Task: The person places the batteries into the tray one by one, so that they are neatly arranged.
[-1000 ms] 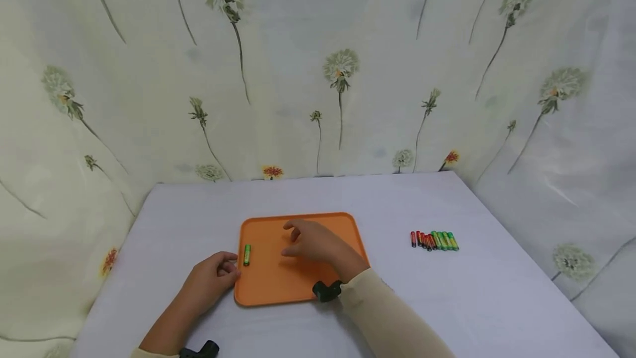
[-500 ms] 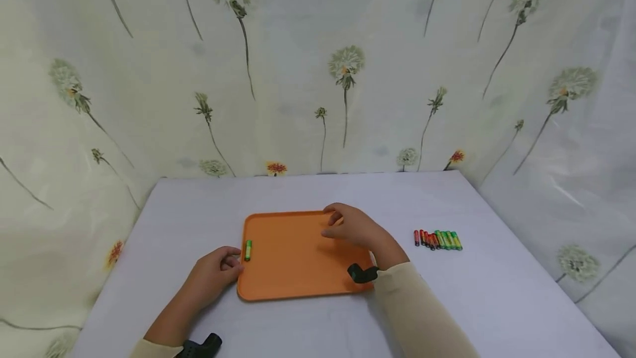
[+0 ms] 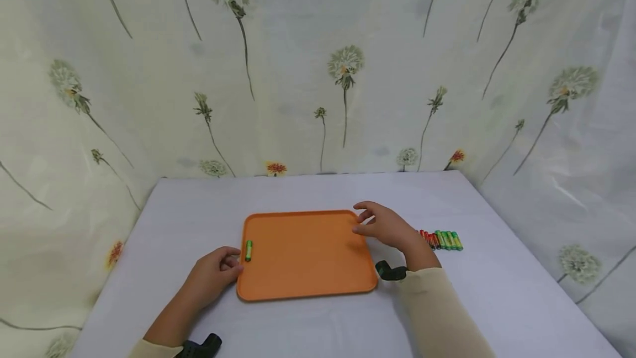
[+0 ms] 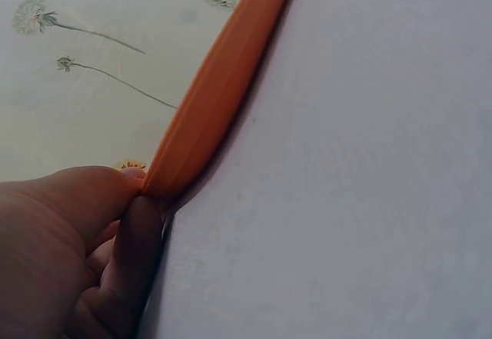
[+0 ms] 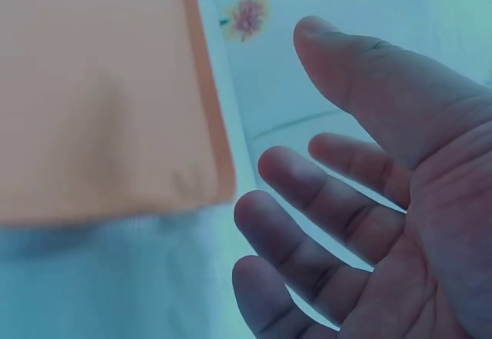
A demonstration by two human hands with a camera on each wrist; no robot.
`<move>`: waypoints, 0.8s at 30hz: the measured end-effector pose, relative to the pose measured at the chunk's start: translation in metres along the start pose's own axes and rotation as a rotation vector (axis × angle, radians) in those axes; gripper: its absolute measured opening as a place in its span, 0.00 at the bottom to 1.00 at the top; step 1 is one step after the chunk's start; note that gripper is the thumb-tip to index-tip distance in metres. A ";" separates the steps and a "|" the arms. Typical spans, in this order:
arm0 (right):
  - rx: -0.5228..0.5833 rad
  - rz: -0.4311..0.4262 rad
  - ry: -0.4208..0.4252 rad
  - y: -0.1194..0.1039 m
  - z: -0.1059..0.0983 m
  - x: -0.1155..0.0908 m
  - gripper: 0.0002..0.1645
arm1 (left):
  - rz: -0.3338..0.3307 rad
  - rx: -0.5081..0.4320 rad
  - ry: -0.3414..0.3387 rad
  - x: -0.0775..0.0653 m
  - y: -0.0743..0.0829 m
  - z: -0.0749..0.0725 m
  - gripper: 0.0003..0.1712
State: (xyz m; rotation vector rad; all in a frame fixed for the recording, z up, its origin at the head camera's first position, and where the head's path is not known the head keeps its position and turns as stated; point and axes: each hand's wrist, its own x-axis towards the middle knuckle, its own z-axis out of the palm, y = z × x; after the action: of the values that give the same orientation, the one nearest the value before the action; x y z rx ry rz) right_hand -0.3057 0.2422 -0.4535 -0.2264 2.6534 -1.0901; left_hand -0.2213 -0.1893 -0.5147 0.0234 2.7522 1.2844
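An orange tray (image 3: pixel 308 256) lies on the table, one green battery (image 3: pixel 248 250) upright along its left side as seen from the head. My left hand (image 3: pixel 213 275) pinches the tray's left rim between thumb and curled fingers; in the left wrist view the thumb (image 4: pixel 92 193) meets the rim from one side. Over the tray's far right corner hovers my right hand (image 3: pixel 385 228), fingers loosely spread and holding nothing. The right wrist view shows its bare palm and separated fingers (image 5: pixel 307 247) beside the tray's edge.
A row of red batteries (image 3: pixel 431 240) and green batteries (image 3: pixel 449 240) lies on the white tablecloth (image 3: pixel 308 325) right of the tray, partly covered by my right wrist. A flower-patterned curtain (image 3: pixel 278 70) stands behind the table and along its sides.
My right hand has moved right, from over the middle of the tray to its far right corner. The left hand stays at the left rim, and the battery in the tray keeps its place.
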 end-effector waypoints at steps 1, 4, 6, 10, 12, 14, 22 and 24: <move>-0.002 0.003 0.004 0.002 -0.002 -0.001 0.41 | 0.000 -0.001 -0.001 0.000 0.000 0.000 0.22; -0.012 0.019 0.019 0.007 -0.004 -0.002 0.41 | 0.001 0.004 0.002 0.001 0.000 0.001 0.21; -0.028 0.016 0.025 0.012 -0.005 -0.003 0.42 | 0.004 0.014 0.007 0.002 -0.001 0.001 0.21; -0.058 0.026 0.047 0.024 -0.011 -0.007 0.42 | 0.007 0.019 0.009 0.002 -0.001 0.001 0.21; -0.071 0.039 0.067 0.030 -0.016 -0.010 0.42 | 0.010 0.014 0.005 0.002 -0.001 0.001 0.21; -0.079 0.050 0.082 0.036 -0.022 -0.013 0.42 | 0.013 0.006 0.002 0.003 0.000 0.001 0.21; -0.113 0.066 0.112 0.055 -0.045 -0.026 0.44 | -0.006 0.000 -0.004 0.001 -0.001 0.000 0.22; -0.114 0.081 0.114 0.060 -0.050 -0.031 0.44 | -0.012 -0.008 -0.009 0.000 -0.002 0.000 0.22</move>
State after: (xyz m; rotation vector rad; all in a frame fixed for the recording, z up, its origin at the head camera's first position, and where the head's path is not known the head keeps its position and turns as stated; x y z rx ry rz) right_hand -0.2939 0.3253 -0.4557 -0.0801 2.8025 -0.9554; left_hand -0.2215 -0.1906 -0.5165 0.0118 2.7353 1.2894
